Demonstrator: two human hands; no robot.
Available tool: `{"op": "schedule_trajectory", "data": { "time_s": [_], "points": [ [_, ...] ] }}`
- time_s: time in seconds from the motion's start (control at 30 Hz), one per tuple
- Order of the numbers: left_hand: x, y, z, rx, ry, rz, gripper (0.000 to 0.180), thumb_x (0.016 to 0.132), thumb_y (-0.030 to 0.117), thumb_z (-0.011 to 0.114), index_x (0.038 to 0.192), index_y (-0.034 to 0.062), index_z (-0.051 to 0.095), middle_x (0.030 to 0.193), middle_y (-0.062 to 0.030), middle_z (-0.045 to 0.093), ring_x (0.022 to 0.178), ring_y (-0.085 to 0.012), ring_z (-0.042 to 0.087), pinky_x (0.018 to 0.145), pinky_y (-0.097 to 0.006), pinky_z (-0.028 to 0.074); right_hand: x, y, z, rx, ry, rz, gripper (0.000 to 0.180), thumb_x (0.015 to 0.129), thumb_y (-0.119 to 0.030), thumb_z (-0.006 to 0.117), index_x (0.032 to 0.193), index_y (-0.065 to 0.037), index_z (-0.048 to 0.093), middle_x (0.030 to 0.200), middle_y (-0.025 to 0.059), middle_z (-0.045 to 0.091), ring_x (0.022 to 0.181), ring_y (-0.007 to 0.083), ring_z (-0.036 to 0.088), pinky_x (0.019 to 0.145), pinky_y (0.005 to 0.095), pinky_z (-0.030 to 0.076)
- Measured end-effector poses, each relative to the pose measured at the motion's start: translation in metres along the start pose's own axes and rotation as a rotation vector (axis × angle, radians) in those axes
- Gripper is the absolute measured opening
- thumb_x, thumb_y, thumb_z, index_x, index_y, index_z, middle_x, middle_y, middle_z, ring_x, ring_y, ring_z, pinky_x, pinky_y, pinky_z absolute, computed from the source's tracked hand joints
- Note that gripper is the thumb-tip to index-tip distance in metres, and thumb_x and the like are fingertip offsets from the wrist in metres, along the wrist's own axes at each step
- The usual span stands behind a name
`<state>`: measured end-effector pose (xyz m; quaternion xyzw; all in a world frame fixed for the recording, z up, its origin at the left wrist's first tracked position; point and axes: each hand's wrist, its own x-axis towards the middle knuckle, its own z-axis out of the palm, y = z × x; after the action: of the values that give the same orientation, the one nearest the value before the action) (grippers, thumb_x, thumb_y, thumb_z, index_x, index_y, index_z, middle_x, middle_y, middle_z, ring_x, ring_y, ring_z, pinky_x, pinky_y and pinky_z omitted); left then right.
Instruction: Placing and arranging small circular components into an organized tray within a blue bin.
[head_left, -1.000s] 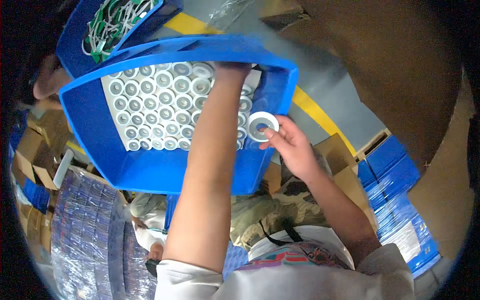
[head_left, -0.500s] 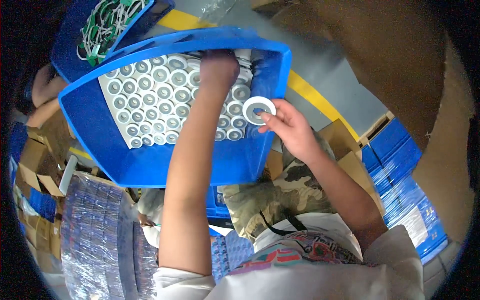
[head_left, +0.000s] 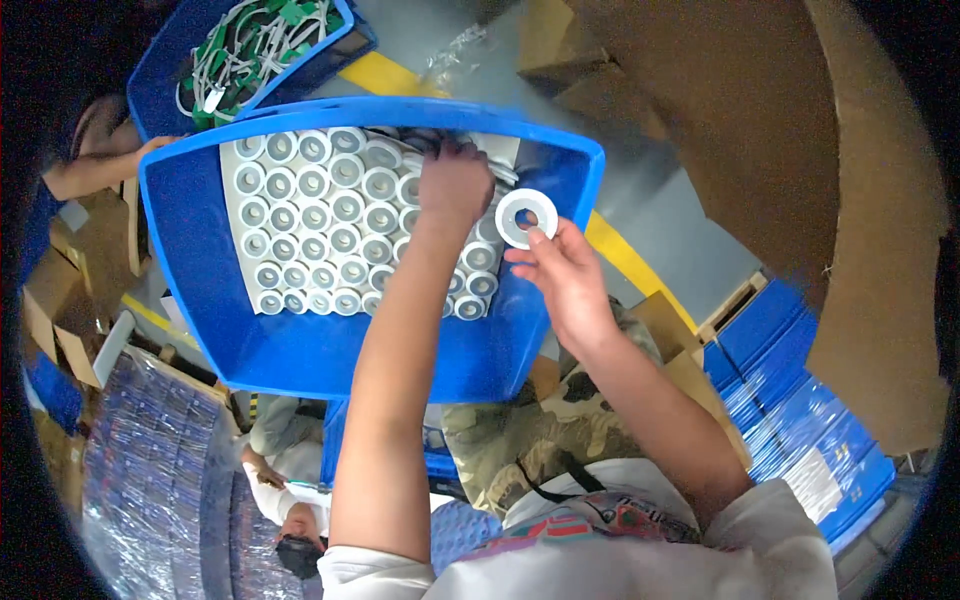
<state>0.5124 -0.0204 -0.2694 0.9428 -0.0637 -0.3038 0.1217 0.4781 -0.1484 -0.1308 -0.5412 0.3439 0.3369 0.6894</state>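
Observation:
My right hand (head_left: 572, 275) pinches a white ring-shaped part (head_left: 507, 218) with a grey face and a hole through its middle. It holds the ring over the right rim of a large blue bin (head_left: 290, 355). My left hand (head_left: 457, 185) reaches deep into the bin, toward its far right. Its fingers bend down among the parts there, the tips are hidden, and what they grip cannot be made out. Rows of similar white rings (head_left: 347, 208) stand on a pale sheet (head_left: 236, 215) inside the bin. My left forearm covers some of them.
Another blue bin (head_left: 155, 90) with green-and-white cabled pieces (head_left: 265, 50) stands at the far left. A co-worker's arm (head_left: 95, 178) is beside it. Wrapped stacks stand at the left (head_left: 150, 450) and right (head_left: 800, 400). Another person (head_left: 300, 520) is below the bin.
The view has shifted, so the bin sits lower and farther right. My right hand still holds the ring, now turned more face-on. My left hand stays among the far-right parts.

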Motion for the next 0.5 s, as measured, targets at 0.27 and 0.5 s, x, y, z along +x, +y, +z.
{"op": "schedule_trajectory", "data": {
  "time_s": [0.27, 0.5],
  "points": [
    [-0.007, -0.005, 0.016, 0.025, 0.259, 0.021, 0.027, 0.079, 0.020, 0.047, 0.094, 0.0067, 0.065, 0.108, -0.0078, 0.060, 0.111, -0.0250, 0.047, 0.095, -0.046, 0.034, 0.070, 0.016, 0.041, -0.048, 0.486, -0.087, 0.023, 0.091, -0.018, 0.048, 0.108, -0.004, 0.053, 0.092, 0.0038, 0.060, 0.076, 0.0132, 0.056, 0.066, 0.0285, 0.046],
    [-0.011, 0.002, 0.012, -0.062, 0.131, -0.026, 0.036, 0.084, 0.023, 0.042, 0.109, 0.0059, 0.061, 0.118, -0.0076, 0.056, 0.121, -0.0269, 0.040, 0.102, -0.050, 0.024, 0.116, 0.017, 0.040, -1.542, 0.466, -0.255, 0.026, 0.080, -0.016, 0.054, 0.100, 0.001, 0.054, 0.096, 0.0241, 0.060, 0.085, 0.0350, 0.061, 0.076, 0.0439, 0.050]
  ]
}}
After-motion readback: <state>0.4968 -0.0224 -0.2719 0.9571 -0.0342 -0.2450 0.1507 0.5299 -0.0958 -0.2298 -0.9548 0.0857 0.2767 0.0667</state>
